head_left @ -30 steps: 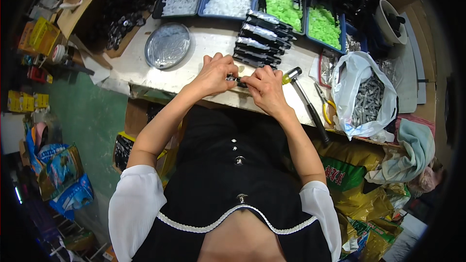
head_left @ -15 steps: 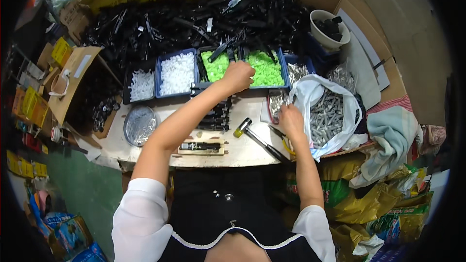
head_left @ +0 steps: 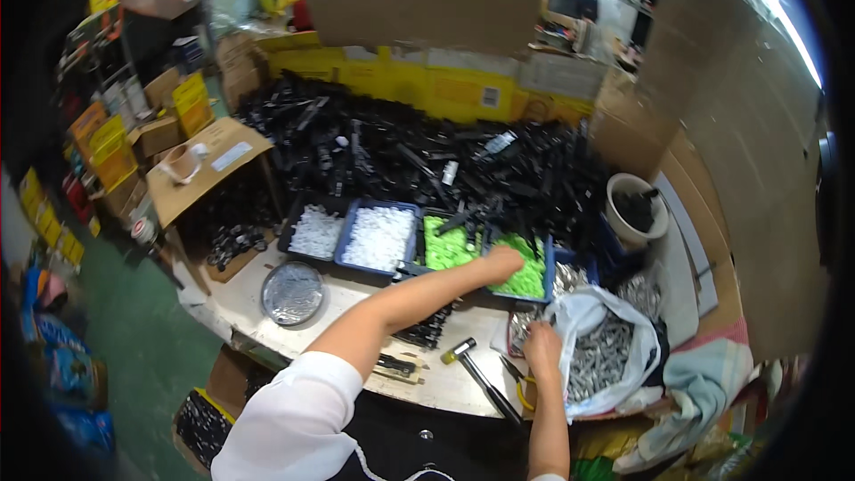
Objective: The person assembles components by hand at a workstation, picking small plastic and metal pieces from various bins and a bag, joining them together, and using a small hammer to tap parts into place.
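Observation:
My left hand [head_left: 503, 264] reaches over the tray of small green plastic pieces [head_left: 524, 283], its fingers curled down and mostly hidden; whatever they grip cannot be made out. Beside it, more green pieces [head_left: 448, 249] have black parts lying across them. My right hand [head_left: 541, 346] is closed at a small red-edged container of shiny metal bits [head_left: 519, 330], left of a white plastic bag [head_left: 570, 313] full of grey parts [head_left: 601, 358]. Nearer to me lie a hammer [head_left: 485, 383], yellow-handled pliers [head_left: 518, 379] and a wooden fixture [head_left: 408, 372] holding a black part.
A long pile of black parts [head_left: 392, 156] fills the back of the table. Trays of white pieces [head_left: 378, 239] and of translucent pieces [head_left: 316, 232] stand left of the green ones. A round dish [head_left: 294, 292] sits left; a white bucket [head_left: 623, 224] stands right.
My view has tilted upward and shows more of the back wall. My left hand has shifted right over the green pieces, while my right hand stays at the small container.

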### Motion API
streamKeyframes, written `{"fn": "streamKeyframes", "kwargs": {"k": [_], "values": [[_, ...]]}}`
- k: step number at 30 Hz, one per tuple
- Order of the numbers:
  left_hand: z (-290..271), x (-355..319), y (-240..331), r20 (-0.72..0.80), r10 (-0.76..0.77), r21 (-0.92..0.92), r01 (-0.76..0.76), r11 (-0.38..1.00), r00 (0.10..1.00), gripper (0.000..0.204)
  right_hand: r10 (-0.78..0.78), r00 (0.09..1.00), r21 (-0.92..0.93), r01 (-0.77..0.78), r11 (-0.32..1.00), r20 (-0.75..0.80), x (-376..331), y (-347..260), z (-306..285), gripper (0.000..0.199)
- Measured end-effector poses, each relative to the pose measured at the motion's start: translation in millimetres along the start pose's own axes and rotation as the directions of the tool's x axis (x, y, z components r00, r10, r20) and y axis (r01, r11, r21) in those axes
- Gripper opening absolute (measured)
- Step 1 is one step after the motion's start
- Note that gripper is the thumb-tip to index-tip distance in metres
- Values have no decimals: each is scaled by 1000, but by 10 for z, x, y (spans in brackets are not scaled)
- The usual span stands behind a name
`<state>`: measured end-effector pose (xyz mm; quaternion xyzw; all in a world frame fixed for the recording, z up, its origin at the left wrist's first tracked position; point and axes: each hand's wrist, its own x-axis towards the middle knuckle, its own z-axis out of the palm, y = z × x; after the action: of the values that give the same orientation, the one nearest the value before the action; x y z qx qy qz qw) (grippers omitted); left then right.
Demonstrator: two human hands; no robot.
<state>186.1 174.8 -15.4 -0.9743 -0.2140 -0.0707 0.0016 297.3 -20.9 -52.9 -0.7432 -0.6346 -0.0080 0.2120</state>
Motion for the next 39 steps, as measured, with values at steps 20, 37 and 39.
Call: {"fn": "streamKeyframes", "kwargs": {"k": [20, 37, 39], "values": [[-18, -98, 214, -67, -13, 144, 22, 989, 998, 7, -12, 999, 6, 13, 1000, -37, 20, -19, -19, 10], [-79, -200, 103, -103, -343, -572, 226, 789, 934, 16, 218, 949, 450, -96, 888, -227, -39, 1, -45, 13], [-135, -318, 83, 153, -407, -983, 182, 33, 901, 9, 274, 933, 453, -146, 879, -231, -29, -2, -50, 14]]}}
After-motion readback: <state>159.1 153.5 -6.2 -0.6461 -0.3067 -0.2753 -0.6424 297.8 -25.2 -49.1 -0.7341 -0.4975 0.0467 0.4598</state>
